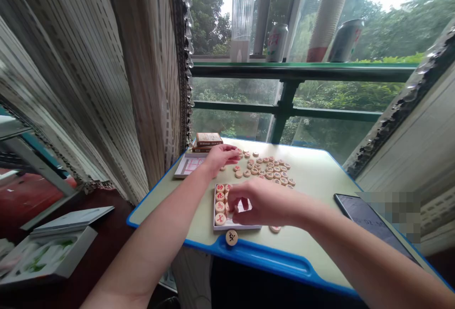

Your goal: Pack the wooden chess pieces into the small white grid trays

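Observation:
My right hand (254, 203) hovers over a white tray (237, 226) near the table's front edge, fingers pinched down on a round wooden chess piece inside it. Several pieces with red characters (220, 196) lie in the tray's left column. My left hand (222, 156) reaches farther back, fingers curled on a piece at the edge of a scattered pile of wooden pieces (268, 169). One piece with a black character (231, 237) lies in front of the tray, another (275, 229) beside its right corner.
The small table (316, 176) has a blue rim. A stack of small boxes (208, 141) and a printed sheet (188, 166) sit at its back left, a phone (369, 223) at right. An open box (50, 247) lies lower left. Cans stand on the window ledge.

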A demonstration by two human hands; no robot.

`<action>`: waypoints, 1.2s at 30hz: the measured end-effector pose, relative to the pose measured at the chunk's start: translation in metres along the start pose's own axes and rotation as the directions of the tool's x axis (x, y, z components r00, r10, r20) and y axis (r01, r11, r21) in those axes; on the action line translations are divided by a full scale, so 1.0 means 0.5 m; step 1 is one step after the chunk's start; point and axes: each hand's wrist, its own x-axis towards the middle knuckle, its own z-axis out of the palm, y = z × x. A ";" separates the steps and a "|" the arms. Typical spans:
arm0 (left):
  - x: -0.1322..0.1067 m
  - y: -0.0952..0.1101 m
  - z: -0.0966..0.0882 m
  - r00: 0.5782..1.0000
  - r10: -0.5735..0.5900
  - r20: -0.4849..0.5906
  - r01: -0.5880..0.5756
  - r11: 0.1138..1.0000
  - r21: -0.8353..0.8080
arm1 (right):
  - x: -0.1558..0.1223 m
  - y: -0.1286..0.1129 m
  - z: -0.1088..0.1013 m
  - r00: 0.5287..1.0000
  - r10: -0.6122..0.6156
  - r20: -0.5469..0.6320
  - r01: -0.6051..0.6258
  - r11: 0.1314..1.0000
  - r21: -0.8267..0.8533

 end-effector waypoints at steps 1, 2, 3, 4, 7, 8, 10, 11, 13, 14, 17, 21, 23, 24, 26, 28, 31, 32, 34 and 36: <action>0.000 -0.001 0.001 1.000 -0.002 0.008 0.002 1.000 0.009 | -0.004 0.012 0.018 0.999 -0.002 -0.041 0.002 1.000 0.003; 0.000 -0.001 0.001 1.000 -0.007 0.010 0.007 1.000 0.018 | -0.009 0.026 0.034 0.998 -0.024 -0.065 0.026 0.999 0.033; 0.001 -0.002 0.000 1.000 -0.012 0.004 0.012 1.000 0.026 | -0.014 0.041 0.049 0.997 -0.031 -0.071 0.036 0.997 0.066; 0.002 -0.002 -0.001 1.000 -0.015 -0.008 0.015 0.999 0.032 | -0.019 0.053 0.062 0.996 -0.026 -0.085 0.034 0.995 0.090; 0.003 0.000 -0.005 0.999 -0.007 -0.036 0.008 0.999 0.048 | -0.030 0.074 0.087 0.985 -0.091 -0.144 0.103 0.992 0.072; 0.002 0.000 -0.007 0.999 -0.005 -0.038 0.007 0.999 0.052 | -0.032 0.075 0.092 0.977 -0.130 -0.167 0.141 0.989 0.053; 0.000 0.001 -0.009 1.000 -0.009 -0.025 0.011 0.996 0.087 | -0.030 0.075 0.100 0.956 -0.199 -0.216 0.207 0.978 0.012; -0.002 0.002 -0.010 1.000 -0.021 -0.010 0.022 0.993 0.113 | -0.028 0.074 0.104 0.945 -0.220 -0.242 0.224 0.974 -0.011; -0.005 0.002 -0.011 0.999 -0.042 0.018 0.039 0.985 0.168 | -0.023 0.076 0.113 0.927 -0.255 -0.277 0.245 0.967 -0.070; -0.006 0.001 -0.011 0.998 -0.046 0.032 0.039 0.982 0.186 | -0.020 0.078 0.118 0.920 -0.272 -0.284 0.253 0.962 -0.102; -0.007 -0.002 -0.012 0.996 -0.049 0.070 0.034 0.977 0.210 | -0.015 0.088 0.133 0.906 -0.312 -0.286 0.268 0.946 -0.181; -0.009 -0.008 -0.008 0.997 -0.059 0.058 0.046 0.976 0.211 | -0.012 0.095 0.145 0.918 -0.291 -0.267 0.241 0.949 -0.205; -0.010 -0.009 -0.005 0.997 -0.059 0.048 0.048 0.977 0.207 | -0.011 0.094 0.144 0.927 -0.273 -0.258 0.225 0.953 -0.202; -0.010 -0.010 -0.004 0.997 -0.059 0.044 0.049 0.978 0.203 | -0.011 0.094 0.142 0.928 -0.269 -0.259 0.219 0.954 -0.204; -0.012 -0.011 0.000 0.997 -0.068 0.041 0.058 0.979 0.194 | -0.011 0.093 0.138 0.928 -0.264 -0.263 0.211 0.954 -0.212; -0.013 -0.013 0.003 0.995 -0.078 0.059 0.065 0.979 0.192 | -0.011 0.092 0.133 0.934 -0.252 -0.254 0.197 0.954 -0.224; -0.014 -0.016 0.006 0.991 -0.081 0.107 0.058 0.977 0.205 | -0.011 0.089 0.129 0.958 -0.199 -0.206 0.143 0.955 -0.259; -0.014 -0.018 0.007 0.990 -0.080 0.117 0.054 0.977 0.208 | -0.011 0.087 0.128 0.967 -0.174 -0.187 0.120 0.955 -0.270; -0.015 -0.021 0.009 0.989 -0.079 0.127 0.051 0.976 0.211 | -0.011 0.084 0.127 0.978 -0.136 -0.161 0.085 0.954 -0.286; -0.015 -0.023 0.011 0.988 -0.078 0.131 0.049 0.976 0.212 | -0.012 0.082 0.127 0.980 -0.130 -0.148 0.082 0.954 -0.289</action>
